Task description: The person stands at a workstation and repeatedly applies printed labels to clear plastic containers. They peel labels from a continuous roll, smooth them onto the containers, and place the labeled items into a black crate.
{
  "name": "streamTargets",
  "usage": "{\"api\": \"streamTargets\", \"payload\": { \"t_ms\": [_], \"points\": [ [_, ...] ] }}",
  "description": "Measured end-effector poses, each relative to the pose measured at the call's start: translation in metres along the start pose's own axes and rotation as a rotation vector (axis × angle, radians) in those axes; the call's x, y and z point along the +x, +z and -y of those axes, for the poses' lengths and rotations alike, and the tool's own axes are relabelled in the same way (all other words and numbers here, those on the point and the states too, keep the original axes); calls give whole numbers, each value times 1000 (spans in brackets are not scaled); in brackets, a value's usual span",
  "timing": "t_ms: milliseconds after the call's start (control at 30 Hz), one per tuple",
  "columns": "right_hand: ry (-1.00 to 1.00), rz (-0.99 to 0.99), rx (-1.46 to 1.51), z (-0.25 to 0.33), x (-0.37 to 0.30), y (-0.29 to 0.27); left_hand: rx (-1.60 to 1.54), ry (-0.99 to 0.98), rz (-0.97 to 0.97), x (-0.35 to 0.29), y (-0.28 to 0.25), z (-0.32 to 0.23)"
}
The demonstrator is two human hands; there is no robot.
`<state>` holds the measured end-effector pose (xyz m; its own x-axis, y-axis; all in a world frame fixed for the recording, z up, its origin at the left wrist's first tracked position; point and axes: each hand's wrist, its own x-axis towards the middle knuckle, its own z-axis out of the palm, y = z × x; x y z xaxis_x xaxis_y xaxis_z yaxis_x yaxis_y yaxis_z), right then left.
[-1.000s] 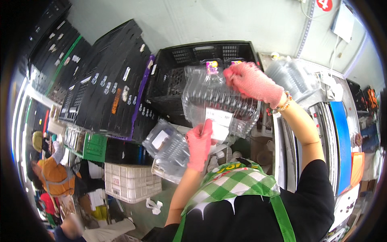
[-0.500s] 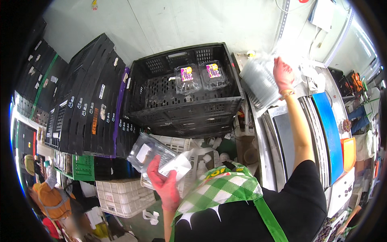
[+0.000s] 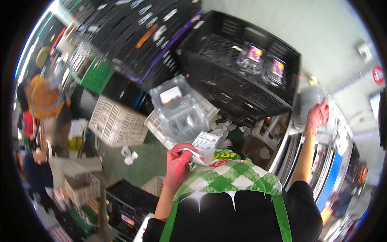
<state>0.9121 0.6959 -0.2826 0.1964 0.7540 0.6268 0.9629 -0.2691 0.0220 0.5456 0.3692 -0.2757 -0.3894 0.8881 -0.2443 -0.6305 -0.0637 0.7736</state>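
My left hand [image 3: 178, 166], in a pinkish-red glove, pinches a strip of white printed labels [image 3: 206, 145] in front of the green checked apron. An open clear plastic clamshell [image 3: 183, 119] with a white label on it lies over a white plastic crate [image 3: 159, 130], apart from that hand. At the right, my right hand [image 3: 317, 117], also gloved, is at a stack of clear plastic containers [image 3: 308, 101] with its fingers bent against it; the fingertips are partly hidden.
A black crate [image 3: 217, 76] holds two labelled clear packs [image 3: 275, 71]. Stacked black crates [image 3: 133, 36] stand at the upper left. Another white crate [image 3: 117, 121] and a black crate [image 3: 131, 207] are on the floor. People [image 3: 48, 97] are at far left.
The view has turned, shifting the crates. The clamshell has come away from my left hand and lies open over the white crate; the labels stay in that hand. My right hand remains at the stack.
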Motion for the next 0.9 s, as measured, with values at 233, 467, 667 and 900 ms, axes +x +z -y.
{"api": "streamTargets", "payload": {
  "t_ms": [233,467,667,900],
  "points": [
    [-1091,542,1323,224,-216,-44,142,44,-96,-28,-27,-11],
    [-1455,1073,896,293,-289,-32,57,42,-44,-46,-44,-34],
    [-1238,953,870,308,-279,-41,128,98,-278,-41,-46,-24],
    [-998,684,1082,328,-101,-141,298,140,-442,1,-22,-35]
  ]
}}
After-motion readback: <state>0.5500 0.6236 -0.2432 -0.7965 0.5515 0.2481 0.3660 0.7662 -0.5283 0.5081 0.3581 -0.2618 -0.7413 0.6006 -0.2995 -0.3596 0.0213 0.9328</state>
